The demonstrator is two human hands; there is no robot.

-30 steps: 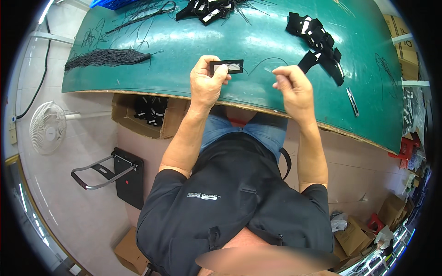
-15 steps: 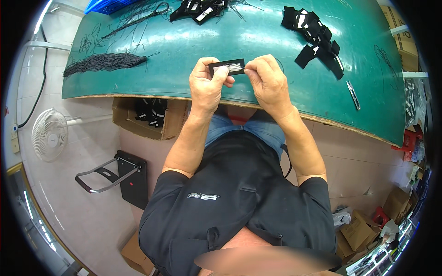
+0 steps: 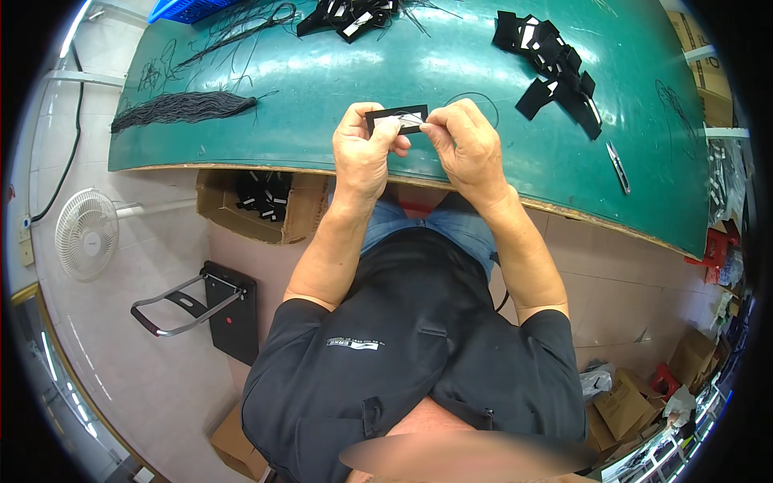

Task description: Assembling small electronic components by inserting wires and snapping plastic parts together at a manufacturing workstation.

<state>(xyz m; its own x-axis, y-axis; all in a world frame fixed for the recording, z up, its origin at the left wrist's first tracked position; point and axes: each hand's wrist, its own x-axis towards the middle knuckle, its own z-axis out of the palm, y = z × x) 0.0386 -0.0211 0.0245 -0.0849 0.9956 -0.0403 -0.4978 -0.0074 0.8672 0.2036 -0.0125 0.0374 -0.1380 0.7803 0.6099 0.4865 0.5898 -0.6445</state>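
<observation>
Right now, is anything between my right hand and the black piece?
Nothing visible: your right hand is at the right end of the black piece; your left hand grips its left end.

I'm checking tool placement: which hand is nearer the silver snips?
Right. The right hand is left of the snips, not touching them; the left hand is farther left, holding the black-framed piece.

One head-worn fisheye looks steeply down over there, close enough that the shirt [image 3: 475, 354] fills six o'clock. The hands [image 3: 472, 154] sit just off centre toward twelve, the bench [image 3: 338, 76] curving from ten round to three, the fan [image 3: 86, 233] out at nine, straight edges bowing near a dark rim.
</observation>
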